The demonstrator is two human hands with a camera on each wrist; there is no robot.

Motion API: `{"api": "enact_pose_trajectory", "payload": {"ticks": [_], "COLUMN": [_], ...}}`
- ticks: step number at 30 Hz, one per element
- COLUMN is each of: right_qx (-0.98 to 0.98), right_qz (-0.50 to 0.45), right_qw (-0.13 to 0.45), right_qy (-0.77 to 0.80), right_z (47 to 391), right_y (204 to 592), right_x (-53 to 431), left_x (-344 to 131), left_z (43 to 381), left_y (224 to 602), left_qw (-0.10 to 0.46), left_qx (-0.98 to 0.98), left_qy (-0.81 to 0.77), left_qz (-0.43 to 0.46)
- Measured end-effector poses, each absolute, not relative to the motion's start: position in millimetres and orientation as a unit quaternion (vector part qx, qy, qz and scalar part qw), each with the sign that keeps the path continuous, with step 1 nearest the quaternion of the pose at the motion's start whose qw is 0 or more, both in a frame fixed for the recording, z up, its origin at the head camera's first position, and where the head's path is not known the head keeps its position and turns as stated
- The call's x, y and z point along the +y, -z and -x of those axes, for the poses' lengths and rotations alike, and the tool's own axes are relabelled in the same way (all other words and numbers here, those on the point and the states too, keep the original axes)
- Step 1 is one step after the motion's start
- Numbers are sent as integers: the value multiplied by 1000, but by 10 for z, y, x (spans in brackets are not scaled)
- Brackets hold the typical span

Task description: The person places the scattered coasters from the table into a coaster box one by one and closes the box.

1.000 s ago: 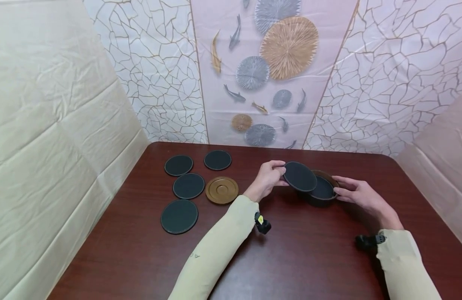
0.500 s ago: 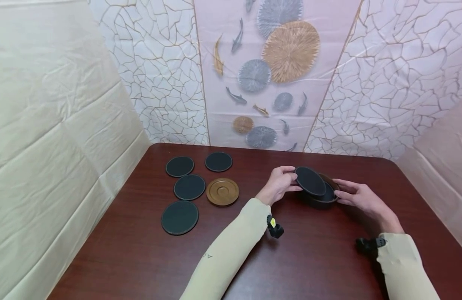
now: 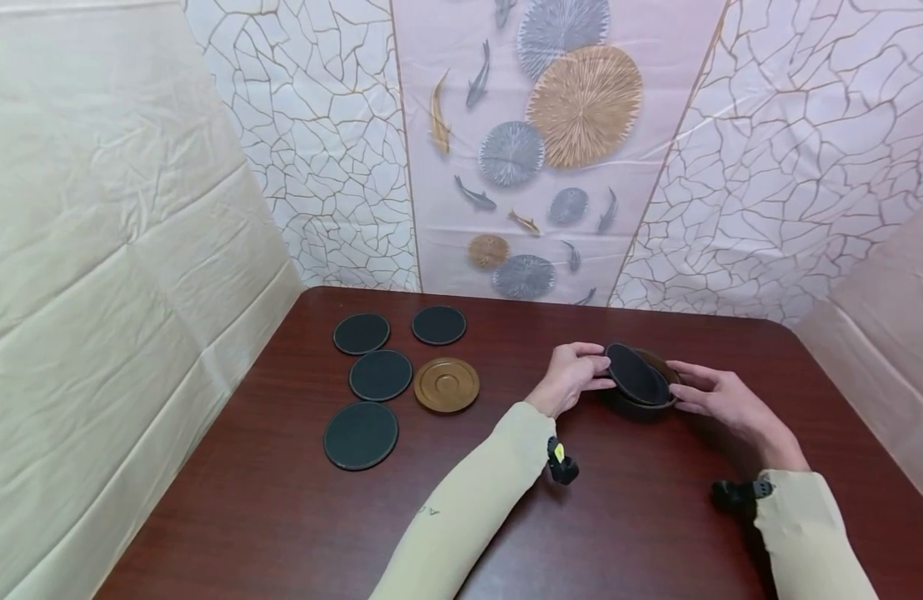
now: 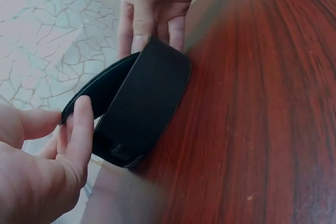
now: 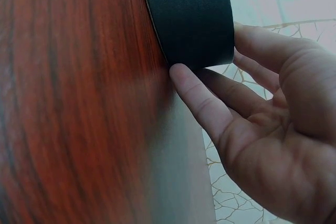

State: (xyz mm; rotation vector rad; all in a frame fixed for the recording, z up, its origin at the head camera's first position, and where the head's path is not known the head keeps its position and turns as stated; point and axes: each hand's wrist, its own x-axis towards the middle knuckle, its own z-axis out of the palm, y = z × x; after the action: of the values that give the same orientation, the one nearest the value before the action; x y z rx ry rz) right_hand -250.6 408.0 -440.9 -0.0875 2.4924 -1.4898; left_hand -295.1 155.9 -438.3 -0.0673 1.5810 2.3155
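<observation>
A dark round coaster point(image 3: 636, 374) is pinched at its left edge by my left hand point(image 3: 572, 377). It tilts with its right side down inside the round coaster holder point(image 3: 641, 412), which has a black outer wall and a brown inside. My right hand point(image 3: 720, 402) holds the holder's right side, fingertips at the wall and rim. The left wrist view shows the coaster leaning out above the holder's black wall point(image 4: 147, 95), between my left thumb and fingers. In the right wrist view, my right fingers point(image 5: 202, 103) touch the wall near the table. The holder's bottom is hidden.
Several black round coasters point(image 3: 361, 436) lie flat at the left of the dark red wooden table point(image 3: 611, 517). Beside them is a brown round plate-like disc point(image 3: 446, 385) with ringed grooves. Patterned cloth point(image 3: 341, 150) hangs behind the table's back edge.
My left hand has moved right with the coaster, which has tilted more steeply and gone down into the holder. My right hand stays at the holder's right side.
</observation>
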Motion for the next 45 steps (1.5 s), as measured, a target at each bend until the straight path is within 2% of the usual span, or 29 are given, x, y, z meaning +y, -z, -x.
{"api": "enact_pose_trajectory", "payload": {"ticks": [13, 19, 28, 45], "right_qx": [844, 841, 843, 846], "right_qz": [42, 42, 40, 39], "right_qw": [113, 115, 117, 115], "right_qy": [522, 526, 524, 520], "right_z": [2501, 2504, 2494, 2496], "right_y": [4409, 4420, 4421, 4410], "right_x": [4063, 4069, 4090, 4093], "left_x": [1588, 1431, 946, 268], "left_z": [2922, 2976, 2964, 2847], "left_y": [4303, 4261, 4185, 4107], "left_qw": [82, 84, 99, 84], "left_qx": [754, 782, 835, 872], "left_qy": [-651, -618, -531, -440], "left_qz": [20, -9, -104, -196]}}
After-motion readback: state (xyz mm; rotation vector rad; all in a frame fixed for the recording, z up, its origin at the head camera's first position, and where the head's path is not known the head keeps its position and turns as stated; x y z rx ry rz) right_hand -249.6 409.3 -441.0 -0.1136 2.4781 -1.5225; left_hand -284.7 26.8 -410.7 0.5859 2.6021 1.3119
